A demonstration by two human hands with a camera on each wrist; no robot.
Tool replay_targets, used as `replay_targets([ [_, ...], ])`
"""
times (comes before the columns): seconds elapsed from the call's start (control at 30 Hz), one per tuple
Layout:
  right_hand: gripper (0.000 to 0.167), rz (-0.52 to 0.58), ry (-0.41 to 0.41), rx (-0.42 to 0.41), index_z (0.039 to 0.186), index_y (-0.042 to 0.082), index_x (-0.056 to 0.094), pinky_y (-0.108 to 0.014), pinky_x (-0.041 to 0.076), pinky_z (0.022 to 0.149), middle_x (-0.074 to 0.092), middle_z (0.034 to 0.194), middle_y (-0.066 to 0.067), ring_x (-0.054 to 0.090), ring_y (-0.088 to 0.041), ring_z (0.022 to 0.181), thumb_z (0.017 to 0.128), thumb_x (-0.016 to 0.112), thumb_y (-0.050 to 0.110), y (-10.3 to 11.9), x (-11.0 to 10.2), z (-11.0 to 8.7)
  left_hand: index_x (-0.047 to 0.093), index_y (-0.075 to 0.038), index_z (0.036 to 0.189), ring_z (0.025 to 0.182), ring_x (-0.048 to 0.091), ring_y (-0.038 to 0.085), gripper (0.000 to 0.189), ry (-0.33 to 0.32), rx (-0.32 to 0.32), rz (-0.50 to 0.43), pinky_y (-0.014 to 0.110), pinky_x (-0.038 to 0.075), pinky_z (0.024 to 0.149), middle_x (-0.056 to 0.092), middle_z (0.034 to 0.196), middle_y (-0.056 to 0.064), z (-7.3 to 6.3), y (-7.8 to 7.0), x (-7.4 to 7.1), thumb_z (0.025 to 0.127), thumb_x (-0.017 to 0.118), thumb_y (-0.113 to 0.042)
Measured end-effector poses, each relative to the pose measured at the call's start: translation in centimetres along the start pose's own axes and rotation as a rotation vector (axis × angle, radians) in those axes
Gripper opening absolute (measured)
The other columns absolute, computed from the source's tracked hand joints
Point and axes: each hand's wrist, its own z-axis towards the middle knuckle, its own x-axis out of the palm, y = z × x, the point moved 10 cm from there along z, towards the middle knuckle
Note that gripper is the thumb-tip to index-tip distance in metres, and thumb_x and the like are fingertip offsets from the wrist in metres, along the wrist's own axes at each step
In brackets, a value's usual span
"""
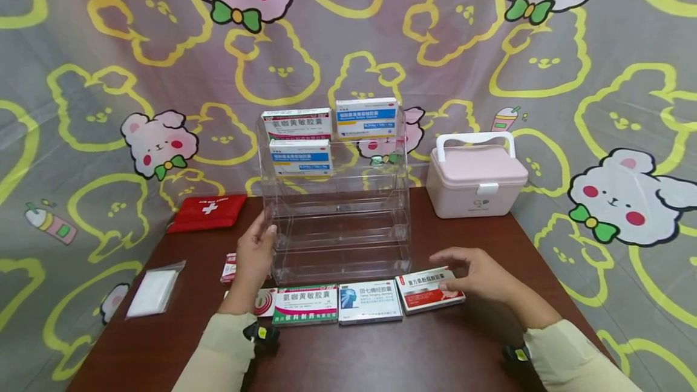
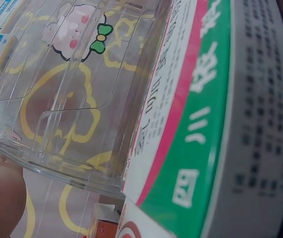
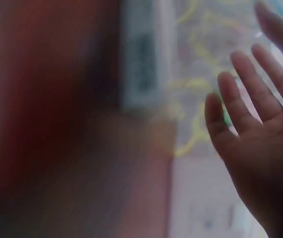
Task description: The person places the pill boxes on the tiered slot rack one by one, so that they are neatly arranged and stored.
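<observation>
A clear plastic tiered rack [image 1: 342, 264] stands upright on the table. My left hand [image 1: 256, 262] grips its left side edge; in the left wrist view, that hand [image 2: 2, 196] shows at the rack's side. My right hand [image 1: 481, 274] reaches over a red-and-white medicine box [image 1: 422, 298], its thumb overlapping the box's right end. In the right wrist view the right hand's fingers [image 3: 250, 87] are spread and extended. Left of that box lie a white-and-blue medicine box [image 1: 376, 301] and a green-and-white one [image 1: 305, 307]. Another box with red rings [image 1: 265, 302] is partly hidden by my left forearm.
On the rack's upper tiers sit a red-trimmed box [image 1: 296, 124] and two blue-and-white boxes [image 1: 366, 120]. A red first-aid pouch [image 1: 209, 210] and a bagged white packet [image 1: 155, 292] lie at left. A pink lidded case [image 1: 479, 183] stands at back right, before a patterned curtain.
</observation>
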Motion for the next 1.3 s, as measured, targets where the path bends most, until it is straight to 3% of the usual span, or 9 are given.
replay_targets([
  [0.13,0.065,-0.129,-0.013,0.002,0.141,0.015,0.074,-0.031,0.055,0.109,0.075,0.140,-0.001,0.067,-0.024,0.132,0.083,0.098,0.032,-2.5,0.1,-1.3,0.049,-0.017,0.166,0.151,0.053,0.029,0.055,-0.014,0.020,-0.008,0.021,0.048,0.116,0.054,0.165,0.011,0.1,-0.1,-0.2,0.112,0.061,-0.016],
  [0.27,0.076,-0.194,-0.011,-0.002,0.146,0.019,0.070,-0.034,0.051,0.113,0.071,0.146,-0.001,0.063,-0.026,0.138,0.078,0.100,0.035,-3.9,0.2,-2.1,0.051,-0.018,0.165,0.146,0.056,0.029,0.054,-0.008,0.029,-0.032,0.004,0.047,0.098,0.054,0.165,0.010,0.0,-0.2,-0.1,0.112,0.062,-0.016],
  [0.43,0.082,-0.210,0.017,0.024,0.151,0.022,0.066,-0.038,0.051,0.113,0.069,0.148,-0.004,0.061,-0.028,0.137,0.077,0.100,0.035,-5.0,0.5,-2.4,0.049,-0.018,0.166,0.143,0.057,0.028,0.055,0.004,0.035,-0.038,0.002,0.046,0.092,0.054,0.166,0.010,-0.1,-0.2,0.1,0.113,0.061,-0.017],
  [0.67,0.077,-0.252,0.038,0.022,0.150,0.022,0.067,-0.047,0.051,0.113,0.069,0.146,-0.006,0.062,-0.030,0.135,0.080,0.098,0.030,-5.1,0.7,-2.2,0.048,-0.020,0.167,0.144,0.057,0.028,0.055,-0.002,0.019,-0.027,0.002,0.048,0.093,0.052,0.167,0.009,-0.1,0.2,0.0,0.113,0.061,-0.019],
  [0.87,0.083,-0.262,0.026,0.026,0.152,0.021,0.065,-0.040,0.055,0.103,0.063,0.142,-0.008,0.061,-0.029,0.126,0.077,0.100,0.020,-4.4,0.4,-2.3,0.048,-0.021,0.167,0.149,0.054,0.025,0.055,0.004,0.019,-0.020,0.001,0.046,0.097,0.052,0.168,0.005,0.0,0.2,0.1,0.113,0.060,-0.021],
  [1.0,0.082,-0.231,0.005,0.060,0.151,0.018,0.064,-0.029,0.057,0.092,0.058,0.139,-0.010,0.061,-0.026,0.117,0.077,0.099,0.010,-4.2,0.0,-2.5,0.048,-0.020,0.167,0.133,0.061,0.022,0.055,-0.005,0.032,-0.008,0.004,0.049,0.090,0.053,0.167,0.008,0.0,-0.2,0.1,0.113,0.060,-0.021],
  [1.07,0.080,-0.217,-0.004,0.083,0.150,0.017,0.064,-0.026,0.059,0.088,0.056,0.140,-0.011,0.063,-0.025,0.115,0.078,0.097,0.006,-4.1,-0.1,-2.7,0.048,-0.021,0.167,0.115,0.063,0.018,0.055,-0.012,0.037,-0.003,0.009,0.051,0.081,0.058,0.162,0.011,-0.1,-0.4,0.0,0.113,0.061,-0.021],
  [1.2,0.074,-0.214,-0.035,0.110,0.146,0.018,0.065,-0.025,0.062,0.085,0.056,0.140,-0.010,0.064,-0.025,0.112,0.080,0.096,0.003,-3.9,-0.5,-3.2,0.050,-0.021,0.166,0.080,0.054,0.011,0.055,-0.020,0.039,-0.013,0.018,0.048,0.064,0.068,0.142,0.022,-0.1,-0.3,0.0,0.113,0.062,-0.020],
  [1.3,0.065,-0.230,-0.074,0.090,0.138,0.019,0.067,-0.025,0.062,0.083,0.058,0.136,-0.008,0.065,-0.023,0.110,0.081,0.095,0.005,-3.4,-0.9,-3.5,0.050,-0.020,0.165,0.076,0.052,0.013,0.055,-0.020,0.036,-0.027,0.019,0.046,0.061,0.068,0.137,0.025,-0.1,-0.2,0.0,0.112,0.062,-0.018],
])
